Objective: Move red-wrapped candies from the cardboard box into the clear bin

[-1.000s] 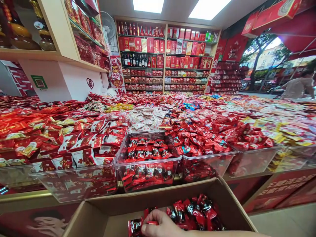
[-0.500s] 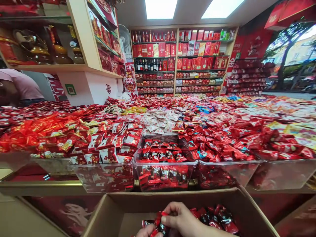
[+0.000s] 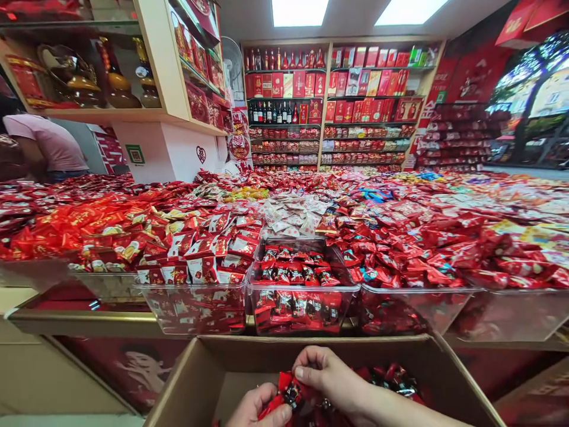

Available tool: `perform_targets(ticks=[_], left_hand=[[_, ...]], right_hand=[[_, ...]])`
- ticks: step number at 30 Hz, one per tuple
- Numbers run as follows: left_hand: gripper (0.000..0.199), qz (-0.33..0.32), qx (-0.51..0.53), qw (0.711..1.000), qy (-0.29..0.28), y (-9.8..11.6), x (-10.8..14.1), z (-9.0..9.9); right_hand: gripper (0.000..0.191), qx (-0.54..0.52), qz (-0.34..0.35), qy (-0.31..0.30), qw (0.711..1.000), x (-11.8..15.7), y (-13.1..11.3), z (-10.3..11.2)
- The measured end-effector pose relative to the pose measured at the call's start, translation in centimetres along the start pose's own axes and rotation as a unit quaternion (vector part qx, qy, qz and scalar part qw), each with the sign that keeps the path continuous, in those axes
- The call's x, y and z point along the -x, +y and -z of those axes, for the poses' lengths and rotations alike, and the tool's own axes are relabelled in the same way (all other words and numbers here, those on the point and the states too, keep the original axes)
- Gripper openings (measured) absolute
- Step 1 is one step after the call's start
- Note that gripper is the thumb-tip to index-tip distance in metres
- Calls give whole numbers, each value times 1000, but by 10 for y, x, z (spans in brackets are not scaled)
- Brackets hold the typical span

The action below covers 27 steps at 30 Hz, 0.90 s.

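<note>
Both of my hands are low in the view, inside an open cardboard box (image 3: 240, 354). My left hand (image 3: 258, 408) is closed around red-and-black wrapped candies (image 3: 284, 398), thumb on top. The fingers of my right hand (image 3: 326, 376) pinch the red wrapper end of a candy at the same bunch. More of these candies (image 3: 395, 379) lie in the box to the right, partly covered by my right forearm. Just beyond the box, a clear plastic bin (image 3: 304, 290) holds the same kind of candy in neat rows.
Neighbouring clear bins (image 3: 191, 305) along the counter edge (image 3: 111, 320) hold other red-wrapped sweets. Heaps of candy (image 3: 444, 243) stretch behind them. Shelves (image 3: 329, 112) with bottles and red boxes stand at the back. A person in a pink shirt (image 3: 48, 142) bends at the far left.
The view has shifted slightly. My left hand has come further into sight, bringing its candies up beside my right hand, which still pinches at them.
</note>
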State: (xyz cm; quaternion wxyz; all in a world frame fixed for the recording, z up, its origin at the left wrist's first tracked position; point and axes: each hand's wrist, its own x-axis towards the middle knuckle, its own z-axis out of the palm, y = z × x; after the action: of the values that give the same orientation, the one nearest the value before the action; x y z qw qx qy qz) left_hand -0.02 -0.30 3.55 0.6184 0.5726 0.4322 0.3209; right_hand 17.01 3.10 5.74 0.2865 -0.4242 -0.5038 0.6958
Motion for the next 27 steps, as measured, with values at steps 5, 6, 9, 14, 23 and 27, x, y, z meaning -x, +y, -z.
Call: perform_targets(ticks=[5,6,9,14,23,27], left_hand=[[21,-21,41,999,19,24,4,-1],[20,-23,27,999,22,28,6,-1],[20,-18,15,1000,10,34,9,-1],[20,-2,44,999,4,36,10,-3],[20,-23,112,993,27,35,8,-6],[17,21,265,964,-1,40,12,-4]], right_hand=[[27,70,103,35,992,13,-25,-2],[28,67,99,36,992,15,-28,-2],[30,20,63,30,997,18,-30,-4],[29,-39,46,-13,998,18,-24,-4],[27,-59,50,38,996,16,-28,-5],[16,19,136,32,990,23,-40,-4]])
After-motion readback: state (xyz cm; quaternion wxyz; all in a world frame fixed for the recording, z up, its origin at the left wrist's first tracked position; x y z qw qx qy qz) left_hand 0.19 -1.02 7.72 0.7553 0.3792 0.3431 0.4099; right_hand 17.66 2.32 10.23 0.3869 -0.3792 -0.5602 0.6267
